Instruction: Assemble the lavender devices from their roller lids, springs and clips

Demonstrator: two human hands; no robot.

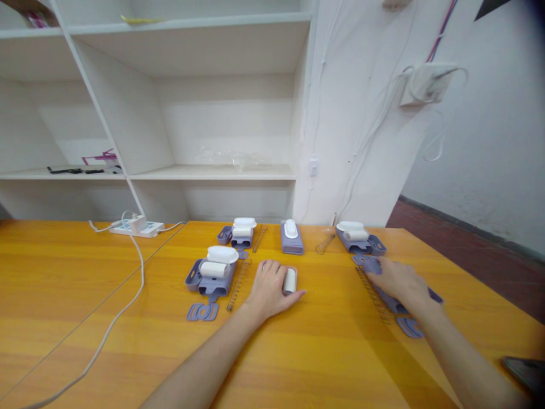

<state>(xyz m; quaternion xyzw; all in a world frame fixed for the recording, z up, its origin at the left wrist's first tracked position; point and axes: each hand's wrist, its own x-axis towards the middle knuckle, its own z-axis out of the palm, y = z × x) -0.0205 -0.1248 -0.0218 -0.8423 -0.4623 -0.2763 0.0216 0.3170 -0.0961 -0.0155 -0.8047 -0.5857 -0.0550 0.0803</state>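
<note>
My left hand (269, 289) lies palm down on the orange table (323, 352), its fingers and thumb closed round a purple and white device (290, 280). My right hand (398, 281) rests over a flat purple part (394, 302) at the right, with its fingers curled down onto it. A long metal spring (374, 295) lies just left of that hand. A small purple piece (409, 326) sits under my right wrist.
Several purple and white device sets stand along the table's far side (213, 272), (240, 232), (292, 236), (357, 236), with springs (237, 284) beside them. A white power strip (136, 227) and its cable (106, 335) cross the left. White shelves stand behind. A dark object (525, 372) lies at the right edge.
</note>
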